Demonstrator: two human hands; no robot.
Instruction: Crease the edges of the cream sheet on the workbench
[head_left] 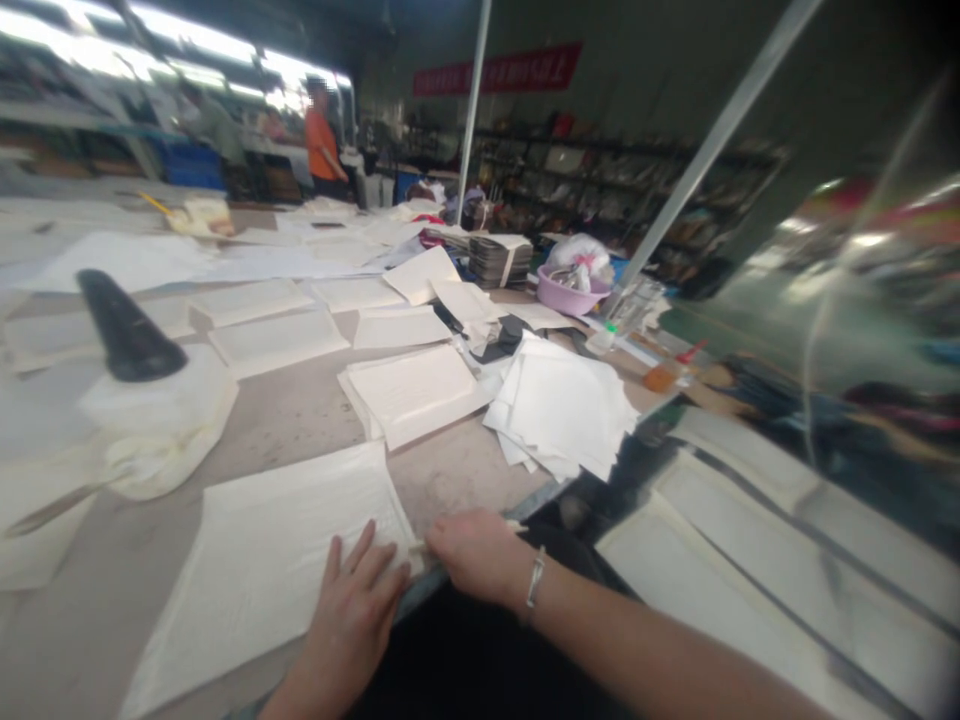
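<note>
Down at the counter's (315,420) near edge, the left hand (360,590) lies flat, fingers spread, on a large white sheet (277,560). The right hand (472,550), wearing a bracelet (534,578), pinches that sheet's near corner; its fingertips are hidden. Beyond lie stacks of white sheets (562,410), well apart. A black cone (124,330) stands left. Far shelves blur.
</note>
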